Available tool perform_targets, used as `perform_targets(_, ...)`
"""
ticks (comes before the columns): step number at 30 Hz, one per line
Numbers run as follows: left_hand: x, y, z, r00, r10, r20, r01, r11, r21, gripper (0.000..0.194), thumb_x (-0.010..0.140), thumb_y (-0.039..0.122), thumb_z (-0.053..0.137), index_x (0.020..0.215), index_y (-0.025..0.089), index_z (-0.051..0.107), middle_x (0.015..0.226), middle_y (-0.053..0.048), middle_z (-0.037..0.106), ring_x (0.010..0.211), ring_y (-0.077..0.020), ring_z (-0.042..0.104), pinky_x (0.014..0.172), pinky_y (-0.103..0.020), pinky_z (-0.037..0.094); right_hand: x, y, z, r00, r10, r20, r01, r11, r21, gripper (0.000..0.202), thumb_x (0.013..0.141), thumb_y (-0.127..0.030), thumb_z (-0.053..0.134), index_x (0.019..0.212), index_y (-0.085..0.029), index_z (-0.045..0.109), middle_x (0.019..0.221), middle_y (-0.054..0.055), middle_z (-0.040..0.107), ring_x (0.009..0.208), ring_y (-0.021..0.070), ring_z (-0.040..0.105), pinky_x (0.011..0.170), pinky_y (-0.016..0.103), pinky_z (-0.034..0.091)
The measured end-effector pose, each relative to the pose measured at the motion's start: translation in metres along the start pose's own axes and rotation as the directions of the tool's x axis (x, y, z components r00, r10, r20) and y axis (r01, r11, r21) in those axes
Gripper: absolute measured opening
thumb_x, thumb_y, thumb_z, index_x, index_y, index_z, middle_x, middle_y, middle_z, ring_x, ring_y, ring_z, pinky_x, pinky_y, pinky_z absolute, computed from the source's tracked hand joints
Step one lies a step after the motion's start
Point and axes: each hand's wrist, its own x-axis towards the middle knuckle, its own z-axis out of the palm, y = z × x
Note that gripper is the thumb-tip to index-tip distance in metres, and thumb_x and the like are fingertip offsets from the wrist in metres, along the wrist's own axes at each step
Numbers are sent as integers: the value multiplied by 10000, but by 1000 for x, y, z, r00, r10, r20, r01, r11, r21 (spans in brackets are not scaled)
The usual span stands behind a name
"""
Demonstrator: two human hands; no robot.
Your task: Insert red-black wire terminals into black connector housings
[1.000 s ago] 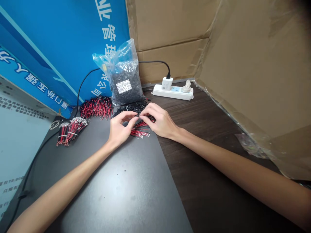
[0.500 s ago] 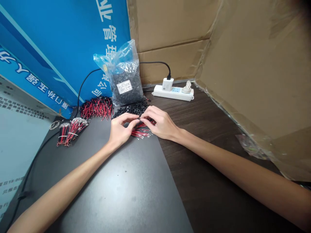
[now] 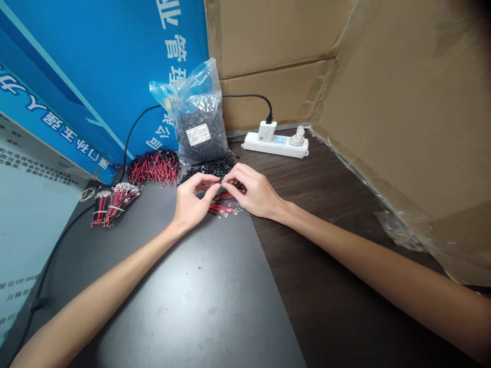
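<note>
**Small-Parts Assembly Corner**

Cardboard panels [image 3: 399, 122] and a blue printed board [image 3: 95, 56] are walling in a grey work surface [image 3: 192, 306], and the spot is looking like a makeshift workshop. Banded wire bundles [image 3: 117, 204] and a heap of red-and-black leads [image 3: 153, 169] are lying in batches, while loose wires [image 3: 225, 209] are fanning out by a pile of black pieces [image 3: 209, 168]. A labelled clear bag [image 3: 203, 115] is holding dark contents beside a white power strip [image 3: 274, 145].

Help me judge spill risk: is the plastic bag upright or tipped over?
Upright: the plastic bag stands on its base behind the loose black pieces, its clear top pointing up. I cannot tell whether its mouth is sealed.
</note>
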Motion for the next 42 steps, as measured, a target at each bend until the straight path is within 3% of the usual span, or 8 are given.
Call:
perform_targets(6, 0, 3, -1, 998, -32, -60, 30, 999, -34, 108, 804, 255, 733, 885, 185, 727, 877, -41, 743, 774, -161, 673, 727, -298, 546, 1, 0, 0, 1000, 13, -13, -13, 1000, 2, 96, 978, -189, 536, 904, -195, 596, 866, 63, 616, 807, 203, 583, 742, 357, 494)
perform_targets(9, 1, 2, -2, 990, -15, -144, 7, 999, -52, 116, 807, 261, 726, 898, 190, 709, 880, -35, 724, 786, -156, 659, 714, -284, 535, 1, -1, -1, 998, 45, -33, -45, 999, 3, 105, 975, -194, 530, 895, -205, 597, 862, 58, 614, 817, 206, 589, 751, 361, 502)
perform_targets(13, 4, -5, -6, 945, -30, -325, -7, 994, -111, 98, 815, 225, 687, 904, 192, 664, 843, -12, 655, 739, -128, 606, 635, -237, 485, 1, 0, -1, 998, 63, -27, -63, 998, -6, 103, 954, -158, 528, 945, -195, 623, 915, 72, 619, 868, 217, 603, 789, 377, 515)
perform_targets(17, 8, -12, -8, 897, -126, -424, 48, 981, -189, 89, 801, 158, 611, 881, 194, 621, 783, 14, 585, 607, -94, 517, 544, -211, 415, -1, 2, 1, 995, 10, 97, 0, 994, -107, 101, 909, -161, 586, 954, -192, 671, 1035, 99, 604, 952, 243, 584, 869, 431, 505)
perform_targets(23, 10, -12, -8, 886, -195, -421, 91, 963, -254, 91, 777, 154, 583, 852, 194, 615, 730, 16, 567, 571, -93, 508, 501, -202, 398, -2, 4, 3, 990, 20, 143, -2, 992, -123, 109, 897, -150, 582, 837, -173, 671, 1082, 121, 579, 963, 248, 571, 891, 457, 500)
perform_targets(29, 10, -11, -7, 890, -217, -402, 119, 959, -256, 96, 771, 162, 575, 847, 204, 615, 718, 12, 571, 577, -98, 518, 487, -204, 398, 0, 2, 2, 988, 40, 148, -27, 996, -88, 98, 898, -130, 551, 869, -181, 629, 1076, 127, 587, 995, 265, 572, 905, 466, 498)
perform_targets(35, 10, -10, -7, 889, -255, -382, 159, 951, -265, 75, 767, 204, 587, 839, 207, 608, 718, 11, 562, 572, -98, 514, 469, -206, 392, 0, -3, 0, 989, 53, 141, -38, 994, -107, 77, 810, -124, 596, 796, -199, 583, 1009, 108, 584, 914, 252, 552, 826, 429, 501)
perform_targets(42, 11, -9, -6, 891, -264, -370, 171, 949, -266, 76, 751, 188, 596, 821, 205, 621, 733, 5, 581, 575, -96, 516, 462, -200, 399, -1, 0, 1, 979, 72, 192, -48, 991, -128, 88, 751, -119, 625, 781, -194, 588, 1055, 113, 588, 966, 262, 550, 884, 440, 479)
